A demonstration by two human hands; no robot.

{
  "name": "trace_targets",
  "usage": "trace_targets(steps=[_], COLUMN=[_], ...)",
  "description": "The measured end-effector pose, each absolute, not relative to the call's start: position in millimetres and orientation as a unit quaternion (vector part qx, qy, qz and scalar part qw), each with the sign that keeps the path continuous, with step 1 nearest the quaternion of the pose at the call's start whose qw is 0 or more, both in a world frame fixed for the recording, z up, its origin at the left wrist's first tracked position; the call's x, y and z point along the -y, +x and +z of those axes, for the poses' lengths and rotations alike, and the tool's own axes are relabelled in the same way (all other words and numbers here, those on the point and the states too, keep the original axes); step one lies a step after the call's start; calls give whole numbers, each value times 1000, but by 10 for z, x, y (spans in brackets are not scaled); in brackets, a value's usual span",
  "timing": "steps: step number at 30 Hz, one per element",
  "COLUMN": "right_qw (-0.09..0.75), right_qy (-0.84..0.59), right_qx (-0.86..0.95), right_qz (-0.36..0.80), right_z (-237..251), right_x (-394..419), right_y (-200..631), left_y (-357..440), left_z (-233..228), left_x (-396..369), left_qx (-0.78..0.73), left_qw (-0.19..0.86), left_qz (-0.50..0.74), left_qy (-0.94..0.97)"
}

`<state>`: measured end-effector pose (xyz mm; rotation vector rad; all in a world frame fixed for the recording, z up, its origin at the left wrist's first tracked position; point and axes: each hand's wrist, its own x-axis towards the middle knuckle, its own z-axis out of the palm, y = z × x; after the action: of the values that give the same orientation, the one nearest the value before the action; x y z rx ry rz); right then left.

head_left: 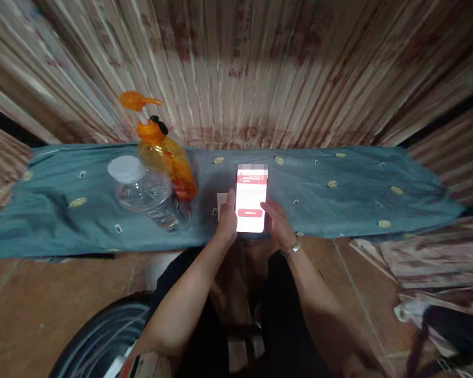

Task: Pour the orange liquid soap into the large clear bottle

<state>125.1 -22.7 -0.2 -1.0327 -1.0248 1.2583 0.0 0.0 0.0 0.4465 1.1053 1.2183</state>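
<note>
Both hands wrapped round a lit smartphone held upright at the centre, just above the near edge of a blue-grey patterned cloth: left hand gripping the phone's left side with the thumb on the screen edge, right hand closed along its right side, a metal bracelet at that wrist. Screen glowing white with red bands and a red button; text too blurred to read. Left of the phone, two containers standing close together on the cloth and seeming to touch: nearer, a clear plastic jar with a white lid, see-through, contents not discernible; just behind and to its right, an orange pump bottle filled with amber-orange liquid, pump head pointing right at the top. A small pale card-like item lying flat just left of the phone, partly hidden by the left hand. Cloth stretching wide from far left to far right, backed by a striped curtain; right half bare apart from its printed motifs, giving open room there. Near edge of the cloth meeting brown tiled floor, with open tile to the left. Dark ribbed round object at the lower left, crumpled fabric at the right edge.
</note>
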Motion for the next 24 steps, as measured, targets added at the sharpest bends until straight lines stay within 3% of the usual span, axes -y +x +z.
trace_targets(steps=[24], right_qw=[519], right_qy=[-445], right_qx=[475], right_qz=[554], right_z=[-11], right_x=[206], right_y=[1265], left_y=[-12], left_z=[-15], left_x=[0], left_qx=[-455], left_qw=[677], left_qz=[543], left_qy=[202])
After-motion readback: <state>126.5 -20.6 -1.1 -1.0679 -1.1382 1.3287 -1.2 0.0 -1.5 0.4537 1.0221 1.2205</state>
